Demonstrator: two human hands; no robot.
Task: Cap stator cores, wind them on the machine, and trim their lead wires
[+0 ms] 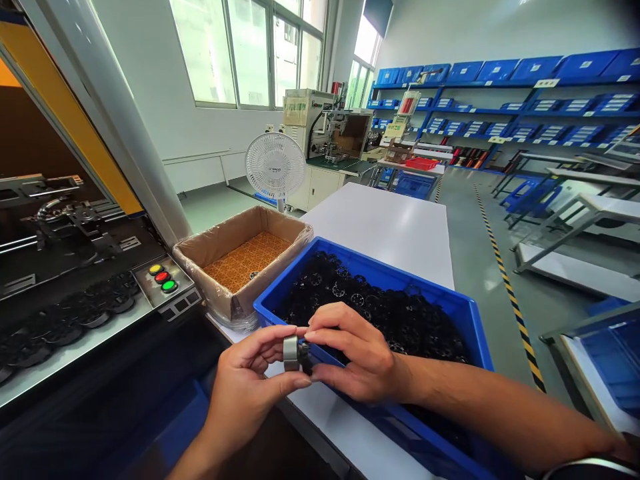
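Two bare hands are close together in the view I watch from far away, and both are busy. My left hand has its thumb and fingers around a smooth, grey, metal-looking ring. My right hand pinches a small black part that sits right against the ring, on its right side. My fingers hide some of it, so I cannot tell how the two fit together. I have them up in the air, in front of the near left corner of a big blue plastic bin. Lots of black round parts lie in a heap inside the bin, which sits on a shiny white surface. Just to the left of the bin I see a brown cardboard box lined with clear plastic, with an orange-brown patterned layer inside. Farther left, a machine panel has three round buttons: yellow, red and green. Behind the box stands a round white fan.
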